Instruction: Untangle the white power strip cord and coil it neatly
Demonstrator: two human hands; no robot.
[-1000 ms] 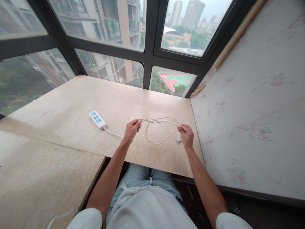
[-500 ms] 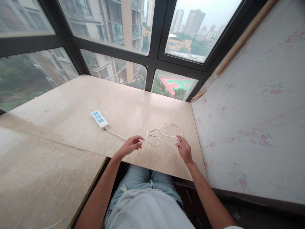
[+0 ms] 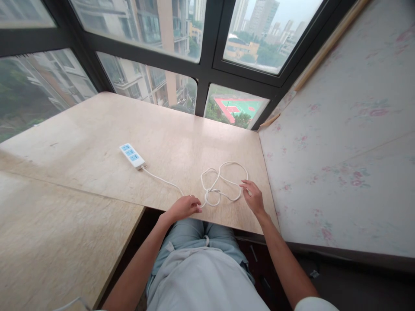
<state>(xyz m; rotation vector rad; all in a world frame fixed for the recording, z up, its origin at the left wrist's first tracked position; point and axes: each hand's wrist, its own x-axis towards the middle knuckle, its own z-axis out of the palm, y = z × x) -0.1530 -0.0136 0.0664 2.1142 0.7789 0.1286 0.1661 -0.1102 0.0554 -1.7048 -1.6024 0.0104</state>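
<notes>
A white power strip (image 3: 132, 156) with blue socket panels lies on the stone-like ledge, left of my hands. Its white cord (image 3: 212, 190) runs right, passes behind my left hand and spreads into loose, crossing loops on the surface. Near the ledge's front edge, my left hand (image 3: 184, 208) is closed on the cord, just where the tangle begins. My right hand (image 3: 253, 195) is at the right side of the largest loop, its fingers stretched out and apart beside the cord. The cord's far end cannot be made out.
Dark-framed windows (image 3: 207, 71) border the ledge (image 3: 155, 129) at the back. A flowered wall (image 3: 340, 164) rises close on the right. Another stone-like top (image 3: 65, 242) adjoins at the left, with a thin clear object (image 3: 73, 304) at its lower edge.
My left hand has drawn the cord nearer to me. The loops have spread wider and lie flatter. My right hand's fingers have let go of the loop. The view has tilted slightly.
</notes>
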